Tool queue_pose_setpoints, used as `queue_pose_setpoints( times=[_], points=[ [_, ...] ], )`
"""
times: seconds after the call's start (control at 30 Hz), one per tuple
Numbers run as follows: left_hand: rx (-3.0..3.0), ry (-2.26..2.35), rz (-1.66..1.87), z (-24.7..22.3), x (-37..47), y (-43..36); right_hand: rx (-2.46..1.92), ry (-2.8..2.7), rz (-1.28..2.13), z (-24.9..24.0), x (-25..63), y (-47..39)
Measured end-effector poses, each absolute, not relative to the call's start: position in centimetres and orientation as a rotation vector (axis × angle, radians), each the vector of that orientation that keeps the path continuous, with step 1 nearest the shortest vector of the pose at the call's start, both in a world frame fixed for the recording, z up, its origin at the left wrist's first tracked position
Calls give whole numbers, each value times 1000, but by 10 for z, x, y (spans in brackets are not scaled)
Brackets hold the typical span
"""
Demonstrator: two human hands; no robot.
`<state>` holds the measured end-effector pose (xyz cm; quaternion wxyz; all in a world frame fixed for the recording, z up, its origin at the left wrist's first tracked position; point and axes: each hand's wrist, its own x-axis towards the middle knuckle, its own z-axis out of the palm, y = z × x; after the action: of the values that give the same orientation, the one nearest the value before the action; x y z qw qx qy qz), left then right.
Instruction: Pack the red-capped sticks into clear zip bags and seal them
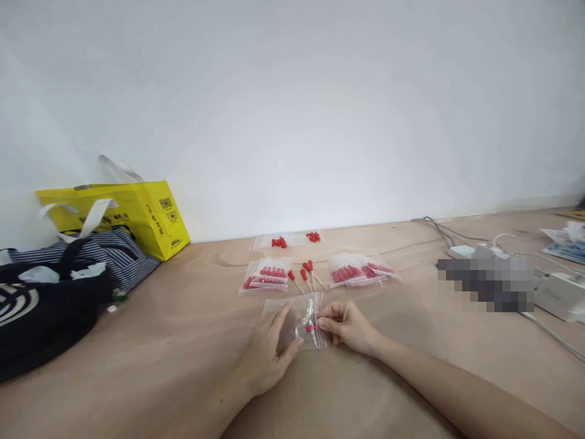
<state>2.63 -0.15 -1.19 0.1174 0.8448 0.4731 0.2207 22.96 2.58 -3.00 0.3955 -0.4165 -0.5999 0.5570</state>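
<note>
A clear zip bag [292,314] lies flat on the wooden table between my hands, its red-lined edge toward the right. My left hand [269,353] rests on the bag's left part with thumb and fingers spread. At the bag's right edge, my right hand [347,326] pinches the red end of a stick [311,328] that lies partly within the bag. Just beyond are several loose red-tipped sticks [304,276]. Filled bags of red-tipped sticks [269,272] lie to their left, and more filled bags [356,271] overlap to their right.
Near the wall, clear bags [297,239] bear small red pieces. A yellow bag [159,213], a striped cloth and a black bag [50,311] stand at the left. Chargers [560,294] and cables are at the right.
</note>
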Motion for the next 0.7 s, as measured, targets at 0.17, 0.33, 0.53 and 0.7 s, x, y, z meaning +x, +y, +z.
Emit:
queue_pose_setpoints(
  times=[0.17,0.33,0.53,0.7],
  points=[
    [2415,1441,636,-8,10,7,-1111,-1469,1357,-27,238,33],
    [2367,1439,648,-12,8,8,-1061,-1550,1406,-27,242,31],
    [2373,1414,689,-15,11,7,-1015,-1656,1428,-28,241,31],
    [2393,1396,679,-9,13,2,-1145,-1565,1316,-34,232,35]
  ],
)
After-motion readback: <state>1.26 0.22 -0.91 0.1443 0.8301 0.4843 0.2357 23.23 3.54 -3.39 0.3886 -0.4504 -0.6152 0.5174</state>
